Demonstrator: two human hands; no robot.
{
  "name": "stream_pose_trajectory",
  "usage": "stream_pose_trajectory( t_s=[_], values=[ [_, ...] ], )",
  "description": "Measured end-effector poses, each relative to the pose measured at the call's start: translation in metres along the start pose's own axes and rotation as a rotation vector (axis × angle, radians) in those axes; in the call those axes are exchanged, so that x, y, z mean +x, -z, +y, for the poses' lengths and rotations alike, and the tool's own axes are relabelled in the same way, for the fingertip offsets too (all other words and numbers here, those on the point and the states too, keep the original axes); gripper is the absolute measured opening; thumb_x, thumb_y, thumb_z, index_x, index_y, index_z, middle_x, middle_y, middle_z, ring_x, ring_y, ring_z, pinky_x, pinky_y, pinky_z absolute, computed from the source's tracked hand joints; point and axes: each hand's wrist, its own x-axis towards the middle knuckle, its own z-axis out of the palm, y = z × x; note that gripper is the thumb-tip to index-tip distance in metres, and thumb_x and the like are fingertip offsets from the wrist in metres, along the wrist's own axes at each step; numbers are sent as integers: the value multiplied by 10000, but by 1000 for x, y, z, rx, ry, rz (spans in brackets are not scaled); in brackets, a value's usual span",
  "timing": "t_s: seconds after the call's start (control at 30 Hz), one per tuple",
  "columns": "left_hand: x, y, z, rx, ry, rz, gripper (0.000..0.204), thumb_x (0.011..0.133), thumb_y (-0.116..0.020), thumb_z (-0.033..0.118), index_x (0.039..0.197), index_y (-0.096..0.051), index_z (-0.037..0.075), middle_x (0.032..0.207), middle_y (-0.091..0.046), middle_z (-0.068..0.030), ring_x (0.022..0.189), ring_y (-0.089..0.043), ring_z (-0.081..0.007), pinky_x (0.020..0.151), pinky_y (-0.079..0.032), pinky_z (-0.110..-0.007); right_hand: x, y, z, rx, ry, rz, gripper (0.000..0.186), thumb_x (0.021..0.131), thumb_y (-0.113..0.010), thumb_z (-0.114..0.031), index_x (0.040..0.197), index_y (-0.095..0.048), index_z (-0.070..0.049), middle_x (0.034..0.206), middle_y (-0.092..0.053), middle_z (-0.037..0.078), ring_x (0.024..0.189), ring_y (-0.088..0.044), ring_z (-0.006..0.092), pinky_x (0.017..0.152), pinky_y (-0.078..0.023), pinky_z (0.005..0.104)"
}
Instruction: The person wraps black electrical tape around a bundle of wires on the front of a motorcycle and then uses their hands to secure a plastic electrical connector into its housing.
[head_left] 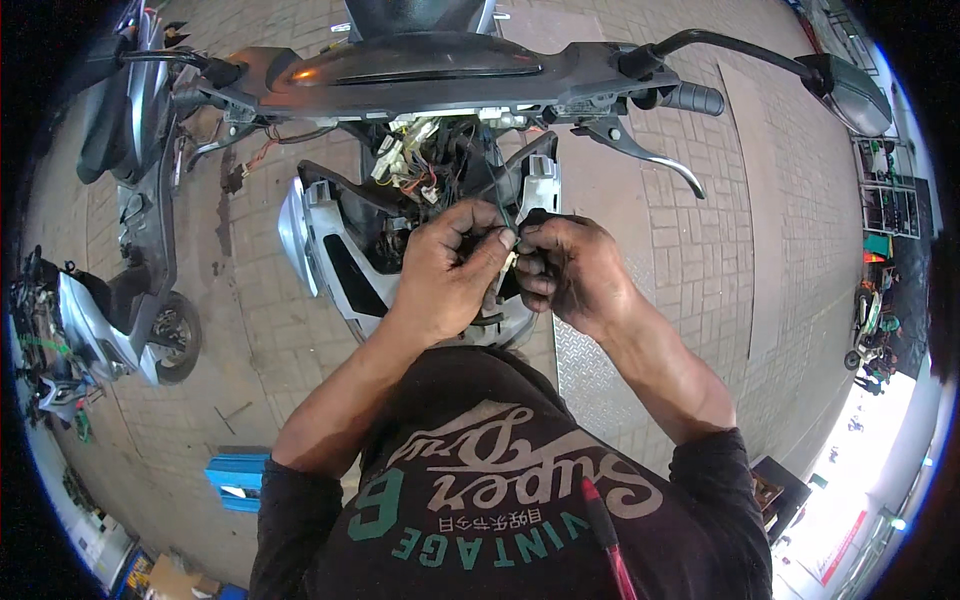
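Note:
Both of my hands, dark with grime, meet in front of an opened scooter front (400, 70). A thin dark green wire (503, 190) runs down from the exposed wiring to my fingertips. My left hand (450, 265) pinches it between thumb and index finger. Right beside it, my right hand (575, 265) is closed on the same wire, its other fingers curled. A small pale piece (512, 259), perhaps a connector, shows between the hands; the fingers partly hide it. Above them hangs a bundle of wires with white connectors (400, 150).
The handlebar carries a brake lever (660, 165) and a mirror (850, 95) at the right. Silver body panels (340, 260) flank the opening. Another scooter (100, 310) stands at the left. A blue box (236, 482) sits on the paved floor, and a red-handled tool (610, 545) lies against my shirt.

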Motion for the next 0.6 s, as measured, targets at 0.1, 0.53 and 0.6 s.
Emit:
stream_pose_trajectory(
  t_s=[0.1,0.53,0.6],
  values=[
    [1,5,-6,-37,7,4,89,887,-586,78,901,-556,-6,706,-540,-10,526,-460,-44,418,-371,-214,2,10,7,-390,265,106,95,831,-555,-83,837,-530,9,722,-527,67,583,-506,149,499,-414,280],
    [2,7,7,-291,94,-68,80,876,-589,69,873,-550,-1,670,-512,-12,499,-470,-53,408,-395,-209,14,10,6,-1216,1366,68,124,734,-644,-64,832,-589,-13,787,-582,125,655,-600,254,518,-495,340],
    [2,3,3,-79,-2,-11,91,872,-598,76,876,-556,-4,683,-523,-15,537,-471,-45,453,-405,-209,10,9,0,-390,441,-31,80,779,-596,-67,807,-560,-1,731,-570,102,591,-562,211,489,-450,332]
  ],
)
